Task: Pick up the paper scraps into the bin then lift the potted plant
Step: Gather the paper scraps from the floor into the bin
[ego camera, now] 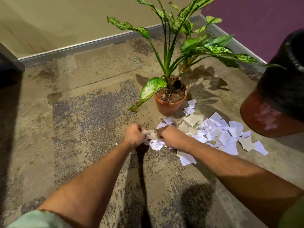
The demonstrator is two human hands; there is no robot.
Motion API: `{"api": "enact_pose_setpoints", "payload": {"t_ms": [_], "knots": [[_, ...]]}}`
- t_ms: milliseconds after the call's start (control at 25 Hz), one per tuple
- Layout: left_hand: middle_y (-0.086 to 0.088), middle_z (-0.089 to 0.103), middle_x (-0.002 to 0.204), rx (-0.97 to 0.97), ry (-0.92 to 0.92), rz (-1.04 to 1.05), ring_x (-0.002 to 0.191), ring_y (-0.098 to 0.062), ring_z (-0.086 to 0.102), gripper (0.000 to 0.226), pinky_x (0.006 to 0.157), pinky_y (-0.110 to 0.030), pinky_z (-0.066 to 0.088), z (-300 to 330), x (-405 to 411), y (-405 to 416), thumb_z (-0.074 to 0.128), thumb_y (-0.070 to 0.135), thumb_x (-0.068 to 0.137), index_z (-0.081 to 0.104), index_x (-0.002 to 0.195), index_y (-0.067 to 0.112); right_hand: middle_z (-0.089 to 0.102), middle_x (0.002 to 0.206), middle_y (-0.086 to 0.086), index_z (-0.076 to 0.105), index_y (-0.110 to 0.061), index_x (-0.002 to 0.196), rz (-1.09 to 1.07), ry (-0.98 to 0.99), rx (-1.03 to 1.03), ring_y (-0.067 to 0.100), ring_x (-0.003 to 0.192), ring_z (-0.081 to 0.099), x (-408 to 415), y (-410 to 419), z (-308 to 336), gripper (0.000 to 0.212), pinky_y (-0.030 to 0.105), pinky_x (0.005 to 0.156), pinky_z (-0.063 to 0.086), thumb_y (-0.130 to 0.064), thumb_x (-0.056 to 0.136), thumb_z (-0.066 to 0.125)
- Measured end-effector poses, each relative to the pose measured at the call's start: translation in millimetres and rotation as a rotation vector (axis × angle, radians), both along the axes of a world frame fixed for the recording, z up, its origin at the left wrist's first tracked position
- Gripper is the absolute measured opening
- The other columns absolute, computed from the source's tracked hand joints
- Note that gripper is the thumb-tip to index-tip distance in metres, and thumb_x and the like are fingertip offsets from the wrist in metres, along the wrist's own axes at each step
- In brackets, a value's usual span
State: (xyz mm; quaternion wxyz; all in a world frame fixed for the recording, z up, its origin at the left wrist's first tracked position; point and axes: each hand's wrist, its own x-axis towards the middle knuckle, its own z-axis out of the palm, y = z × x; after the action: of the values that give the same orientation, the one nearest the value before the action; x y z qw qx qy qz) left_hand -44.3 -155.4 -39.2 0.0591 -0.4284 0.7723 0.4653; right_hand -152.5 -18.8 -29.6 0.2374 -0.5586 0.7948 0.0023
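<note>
My left hand point(135, 135) and right hand point(171, 137) both have their fingers curled tight around a bunch of paper scraps point(218, 134). The rest lie on the floor point(82, 112) just in front of the potted plant point(170, 97). The bin point(278, 102) stands right of the plant.

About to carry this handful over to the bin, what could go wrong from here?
Both the left hand and right hand grip loose paper scraps, so pieces may drop on the way to the bin. Scraps lie against the potted plant; reaching there could brush its low leaves.
</note>
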Motion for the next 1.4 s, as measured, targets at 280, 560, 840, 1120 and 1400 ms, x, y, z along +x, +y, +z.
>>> {"api": "enact_pose_setpoints", "payload": {"t_ms": [280, 560, 840, 1120, 1400], "knots": [[0.0, 0.059, 0.066, 0.061, 0.133, -0.144, 0.064, -0.013, 0.054, 0.026, 0.053, -0.019, 0.044, 27, -21, 38, 0.067, -0.007, 0.074, 0.06, 0.065, 0.016, 0.072, 0.094, 0.009, 0.072, -0.008, 0.089, -0.337, -0.04, -0.075, 0.025, 0.094, 0.062, -22, 54, 32, 0.017, 0.031, 0.077, 0.048, -0.009, 0.083, 0.055], [-0.009, 0.063, 0.069, -0.011, 0.281, -0.194, 0.052, -0.02, 0.054, 0.018, 0.047, -0.024, 0.043, 96, -87, 107, 0.075, 0.008, 0.073, 0.06, 0.068, 0.016, 0.073, 0.094, 0.009, 0.073, -0.009, 0.089, -0.601, 0.097, -0.269, 0.027, 0.092, 0.063, -63, 118, 113, 0.019, 0.034, 0.076, 0.05, -0.008, 0.085, 0.055], [-0.005, 0.064, 0.067, -0.113, 0.582, -0.157, 0.071, -0.029, 0.068, 0.024, 0.064, -0.038, 0.059, 197, -172, 208, 0.074, 0.017, 0.074, 0.056, 0.059, 0.015, 0.074, 0.091, 0.004, 0.075, -0.014, 0.088, -0.976, 0.462, -0.762, 0.023, 0.089, 0.065, -112, 211, 214, 0.018, 0.025, 0.075, 0.046, -0.015, 0.084, 0.057], [-0.006, 0.07, 0.084, -0.402, 0.659, -0.368, 0.083, -0.027, 0.066, 0.013, 0.071, -0.038, 0.056, 252, -228, 269, 0.061, 0.006, 0.08, 0.07, 0.089, 0.01, 0.069, 0.118, 0.004, 0.071, -0.016, 0.111, -1.317, 0.417, -0.84, 0.022, 0.115, 0.06, -151, 274, 236, 0.029, 0.025, 0.096, 0.045, -0.008, 0.088, 0.056], [-0.012, 0.064, 0.122, -0.508, 0.596, -0.618, 0.114, -0.031, 0.058, 0.048, 0.094, -0.036, 0.05, 254, -253, 288, 0.057, 0.001, 0.079, 0.059, 0.123, 0.018, 0.06, 0.128, 0.007, 0.064, -0.016, 0.122, -1.471, 0.22, -0.834, 0.02, 0.117, 0.057, -167, 298, 228, 0.035, 0.022, 0.091, 0.043, -0.005, 0.089, 0.057]]}}
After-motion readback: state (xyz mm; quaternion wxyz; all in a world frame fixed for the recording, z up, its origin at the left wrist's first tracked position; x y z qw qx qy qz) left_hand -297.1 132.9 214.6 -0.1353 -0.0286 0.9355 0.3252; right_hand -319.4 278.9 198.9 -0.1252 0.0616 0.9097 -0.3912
